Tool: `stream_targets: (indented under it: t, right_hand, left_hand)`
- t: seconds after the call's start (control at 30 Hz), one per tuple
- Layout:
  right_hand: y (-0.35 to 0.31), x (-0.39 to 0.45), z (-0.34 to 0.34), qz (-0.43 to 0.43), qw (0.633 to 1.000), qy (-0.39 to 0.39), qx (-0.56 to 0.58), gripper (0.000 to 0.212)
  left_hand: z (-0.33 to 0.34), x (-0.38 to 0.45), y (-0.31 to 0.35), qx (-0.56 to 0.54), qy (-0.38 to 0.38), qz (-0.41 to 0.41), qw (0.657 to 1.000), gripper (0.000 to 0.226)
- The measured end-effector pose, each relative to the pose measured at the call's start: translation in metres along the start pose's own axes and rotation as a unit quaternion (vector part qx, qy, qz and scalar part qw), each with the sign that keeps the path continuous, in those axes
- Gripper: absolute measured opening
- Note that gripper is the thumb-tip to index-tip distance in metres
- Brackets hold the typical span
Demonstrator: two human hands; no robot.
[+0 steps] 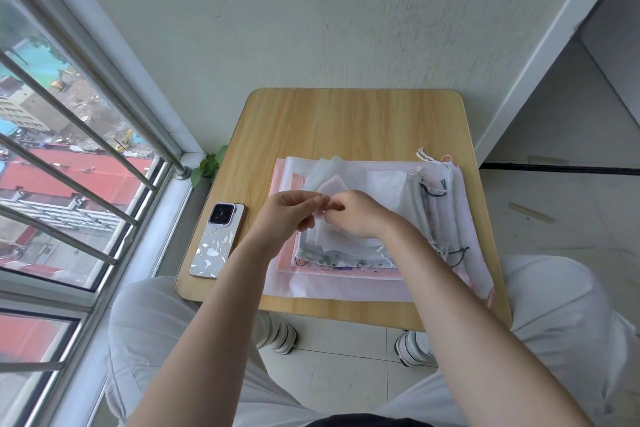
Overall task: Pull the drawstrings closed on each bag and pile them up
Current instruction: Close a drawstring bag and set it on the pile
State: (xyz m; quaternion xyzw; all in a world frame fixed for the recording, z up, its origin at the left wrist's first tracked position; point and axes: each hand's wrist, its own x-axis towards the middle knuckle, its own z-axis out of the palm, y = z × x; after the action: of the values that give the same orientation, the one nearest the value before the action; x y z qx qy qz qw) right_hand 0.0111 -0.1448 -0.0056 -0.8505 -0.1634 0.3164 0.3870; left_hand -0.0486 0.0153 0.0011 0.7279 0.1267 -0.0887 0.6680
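A flat pile of white and pink translucent drawstring bags (377, 274) covers the right half of the small wooden table (332, 121). Their gathered tops with white and black cords (434, 189) lie along the pile's right side. Above the pile's left part, both hands meet at a small white bag (330, 184). My left hand (292, 215) pinches its edge with thumb and fingers. My right hand (360, 213) is curled over the same bag and pinches it right beside the left fingers. The cord between the fingertips is too small to make out.
A phone (216, 244) in a pale patterned case lies face down at the table's left edge. A window with metal bars (69, 156) runs along the left, with a small green plant (209, 165) at the sill. My knees flank the table; tiled floor lies to the right.
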Motion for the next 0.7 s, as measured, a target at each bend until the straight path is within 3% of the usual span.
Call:
stream_targets:
  t: [0.1,0.27,0.37,0.53,0.7]
  right_hand:
    - [-0.001,0.000,-0.004,0.010,0.999,0.007,0.047,0.022]
    - [-0.008,0.003,-0.009,-0.008,0.994,0.044,0.100,0.016]
    - [-0.015,0.002,-0.012,-0.010,0.992,0.063,0.112,0.016]
    - [-0.010,0.003,-0.011,0.015,0.987,0.115,0.110,0.018]
    - [-0.010,0.003,-0.007,0.005,0.979,0.150,0.137,0.015]
  left_hand:
    - [0.000,0.005,0.000,0.081,0.048,-0.009,0.995,0.013]
    - [0.000,0.007,-0.004,0.169,0.053,-0.015,0.984,0.018]
    - [0.001,0.006,-0.004,0.127,0.075,-0.009,0.989,0.018]
    - [0.000,0.003,-0.005,-0.050,0.084,-0.028,0.995,0.022]
    - [0.007,0.002,-0.008,-0.029,0.066,-0.042,0.996,0.018]
